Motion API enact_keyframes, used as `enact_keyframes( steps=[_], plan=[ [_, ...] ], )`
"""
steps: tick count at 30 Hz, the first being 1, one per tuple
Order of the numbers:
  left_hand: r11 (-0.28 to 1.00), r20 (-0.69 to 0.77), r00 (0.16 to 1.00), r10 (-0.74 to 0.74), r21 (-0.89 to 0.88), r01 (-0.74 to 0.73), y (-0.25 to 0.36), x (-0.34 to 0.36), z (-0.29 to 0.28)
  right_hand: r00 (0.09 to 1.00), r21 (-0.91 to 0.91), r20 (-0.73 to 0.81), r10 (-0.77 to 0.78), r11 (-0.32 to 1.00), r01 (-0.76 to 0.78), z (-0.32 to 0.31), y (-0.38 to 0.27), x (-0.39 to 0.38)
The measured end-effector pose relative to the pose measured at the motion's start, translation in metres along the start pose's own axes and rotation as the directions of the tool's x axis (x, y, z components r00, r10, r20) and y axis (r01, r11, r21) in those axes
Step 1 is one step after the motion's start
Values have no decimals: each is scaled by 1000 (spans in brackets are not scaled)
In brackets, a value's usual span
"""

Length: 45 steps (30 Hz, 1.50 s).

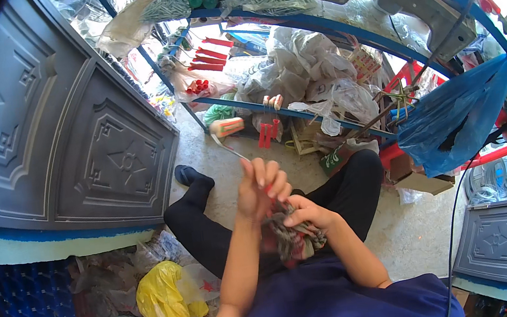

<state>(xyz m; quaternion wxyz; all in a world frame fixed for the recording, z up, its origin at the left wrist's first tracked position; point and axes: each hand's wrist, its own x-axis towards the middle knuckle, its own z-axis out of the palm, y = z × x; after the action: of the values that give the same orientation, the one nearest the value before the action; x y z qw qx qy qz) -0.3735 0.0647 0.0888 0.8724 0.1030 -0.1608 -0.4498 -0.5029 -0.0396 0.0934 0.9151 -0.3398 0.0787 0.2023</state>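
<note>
My left hand (262, 186) is closed around a small paint roller, near where its bent metal rod meets the handle. The roller's cream and orange sleeve (226, 127) points away from me, above the floor. Its handle is mostly hidden by my fingers, with a bit of red showing. My right hand (310, 213) grips a crumpled dark cloth (294, 243) with grey and red patches, just below my left hand. The cloth bunches around the lower end of the handle, and its hanging part is slightly blurred.
A blue metal shelf (299, 112) ahead holds plastic bags and several red handles (210, 54). Grey panelled cabinets (113, 152) stand on the left. A blue plastic bag (455, 120) hangs at the right. A yellow bag (168, 297) lies at the lower left.
</note>
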Motion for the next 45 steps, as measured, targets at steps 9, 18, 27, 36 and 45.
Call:
enact_keyframes(
  steps=[9,18,27,36,45],
  plan=[
    [928,154,988,-1,369,-56,23,-3,11,996,375,34,-85,925,67,8,-4,8],
    [931,-193,958,213,337,-139,48,5,50,975,-373,-104,-196,917,145,22,-1,-15],
    [664,-415,901,126,710,235,48,-13,19,669,66,-315,-673,688,722,0,-37,-67],
    [110,-251,920,-300,949,295,14,-35,19,709,-968,248,-660,-184,168,42,-106,-12],
    [101,-211,972,103,974,201,16,-26,45,738,-962,-73,-671,242,125,22,-75,3]
  ],
)
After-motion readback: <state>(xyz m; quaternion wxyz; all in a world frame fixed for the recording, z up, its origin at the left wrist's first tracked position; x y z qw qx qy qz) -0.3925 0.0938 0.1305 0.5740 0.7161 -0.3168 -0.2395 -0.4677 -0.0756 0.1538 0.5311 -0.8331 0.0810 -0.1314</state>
